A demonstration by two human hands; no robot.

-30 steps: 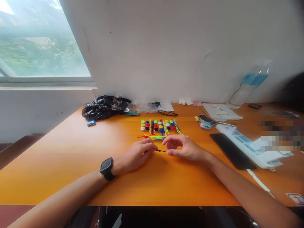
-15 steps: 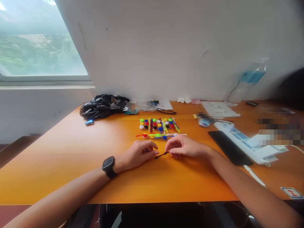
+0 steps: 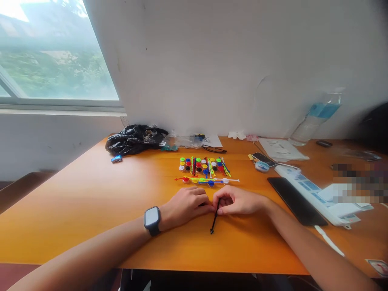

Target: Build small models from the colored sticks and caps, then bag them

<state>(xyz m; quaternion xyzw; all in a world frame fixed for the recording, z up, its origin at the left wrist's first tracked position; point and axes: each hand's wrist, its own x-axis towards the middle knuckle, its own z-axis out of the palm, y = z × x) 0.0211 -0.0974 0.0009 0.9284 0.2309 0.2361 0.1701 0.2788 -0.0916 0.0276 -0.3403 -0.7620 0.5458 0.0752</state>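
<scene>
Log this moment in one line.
right hand: pinching black stick | left hand: curled beside it | coloured pieces: beyond hands

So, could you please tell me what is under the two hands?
A black stick pokes out from the grip of the right hand, over the table. Its top end, and anything inside the left hand, is covered by fingers.

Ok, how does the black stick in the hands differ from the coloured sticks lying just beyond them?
Colour: the black stick is dark throughout; the coloured sticks are red, green, blue and white. Pose: the black stick points toward the person; the coloured sticks lie crosswise. State: the right hand pinches the black stick; the coloured sticks lie untouched on the table. Both are thin.
</scene>
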